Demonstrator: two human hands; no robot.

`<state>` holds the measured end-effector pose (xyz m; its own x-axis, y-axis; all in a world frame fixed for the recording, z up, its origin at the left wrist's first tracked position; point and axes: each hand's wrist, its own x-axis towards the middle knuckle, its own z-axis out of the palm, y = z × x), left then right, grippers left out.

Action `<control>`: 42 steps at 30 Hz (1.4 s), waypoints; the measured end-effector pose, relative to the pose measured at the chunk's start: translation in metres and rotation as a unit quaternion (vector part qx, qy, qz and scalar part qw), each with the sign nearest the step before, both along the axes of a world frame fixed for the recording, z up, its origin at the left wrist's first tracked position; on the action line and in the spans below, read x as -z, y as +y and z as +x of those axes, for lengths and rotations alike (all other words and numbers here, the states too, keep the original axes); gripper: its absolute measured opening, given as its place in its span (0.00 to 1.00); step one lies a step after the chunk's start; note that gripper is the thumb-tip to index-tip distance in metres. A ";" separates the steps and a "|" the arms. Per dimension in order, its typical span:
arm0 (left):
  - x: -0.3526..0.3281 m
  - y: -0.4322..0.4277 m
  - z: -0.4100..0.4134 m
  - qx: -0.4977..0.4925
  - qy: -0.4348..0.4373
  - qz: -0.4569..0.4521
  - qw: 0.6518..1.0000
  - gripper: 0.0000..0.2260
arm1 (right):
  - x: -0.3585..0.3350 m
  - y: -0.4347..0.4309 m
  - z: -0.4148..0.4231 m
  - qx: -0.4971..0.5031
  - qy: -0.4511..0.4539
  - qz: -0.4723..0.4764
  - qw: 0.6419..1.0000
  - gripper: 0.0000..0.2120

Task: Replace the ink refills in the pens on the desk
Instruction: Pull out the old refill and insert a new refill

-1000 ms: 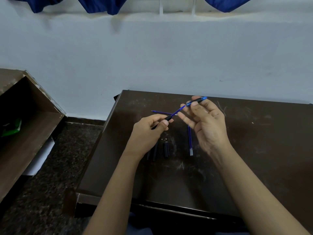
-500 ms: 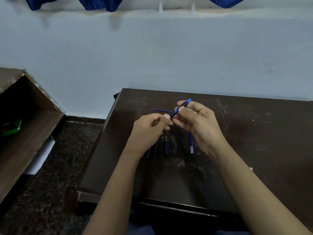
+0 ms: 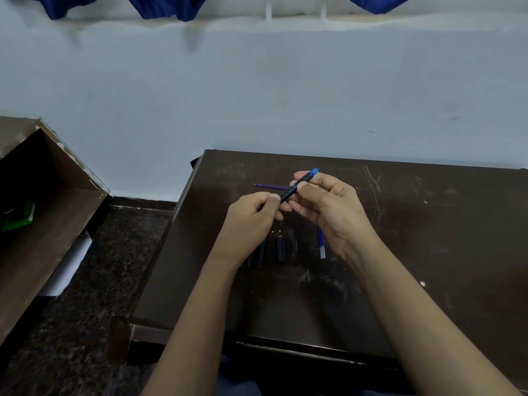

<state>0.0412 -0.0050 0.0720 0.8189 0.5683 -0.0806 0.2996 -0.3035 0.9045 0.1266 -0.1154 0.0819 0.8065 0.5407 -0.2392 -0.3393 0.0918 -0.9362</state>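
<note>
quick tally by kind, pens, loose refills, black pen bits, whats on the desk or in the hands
pen, held by left hand and right hand: 1
blue refills loose on the desk: 2
black pen pieces on the desk, partly behind the left wrist: 3
total: 6

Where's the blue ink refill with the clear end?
Head view: the blue ink refill lies on the dark desk, partly behind the right hand, right of the short black pen pieces.

Bare left forearm [image 3: 200, 310] and bare right forearm [image 3: 414, 310]; at 6 o'clock, dark blue cloth clothing [image 3: 237, 380] over the lap.
</note>
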 end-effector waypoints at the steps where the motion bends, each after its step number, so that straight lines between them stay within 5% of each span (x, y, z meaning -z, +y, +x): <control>1: 0.000 0.000 0.000 0.005 -0.008 0.011 1.000 0.11 | -0.001 0.000 0.000 0.002 0.005 0.003 1.000 0.06; 7: 0.000 -0.001 -0.001 -0.025 -0.056 -0.011 0.998 0.00 | -0.003 0.001 -0.001 0.005 0.010 0.014 1.000 0.06; 12: 0.000 -0.003 0.002 -0.037 -0.039 -0.019 0.998 0.13 | -0.005 0.001 -0.002 0.021 0.007 0.007 1.000 0.05; 17: -0.002 -0.003 0.000 -0.001 -0.071 -0.015 0.997 0.02 | -0.004 0.000 0.000 0.037 0.017 0.001 0.999 0.06; 25: -0.002 -0.009 0.004 -0.033 0.002 -0.056 0.998 0.23 | -0.003 0.002 -0.006 0.034 0.020 0.011 0.999 0.06; 32: 0.003 -0.006 0.002 -0.023 -0.030 0.007 0.999 0.06 | 0.002 -0.003 0.001 0.033 0.027 0.011 0.999 0.06; 37: 0.002 -0.007 0.005 -0.056 0.003 -0.067 0.996 0.21 | 0.007 -0.004 0.008 0.038 0.028 0.012 0.999 0.05; 42: 0.007 -0.002 0.001 -0.013 0.003 -0.032 0.999 0.08 | 0.011 -0.004 0.009 0.030 0.041 0.014 0.999 0.06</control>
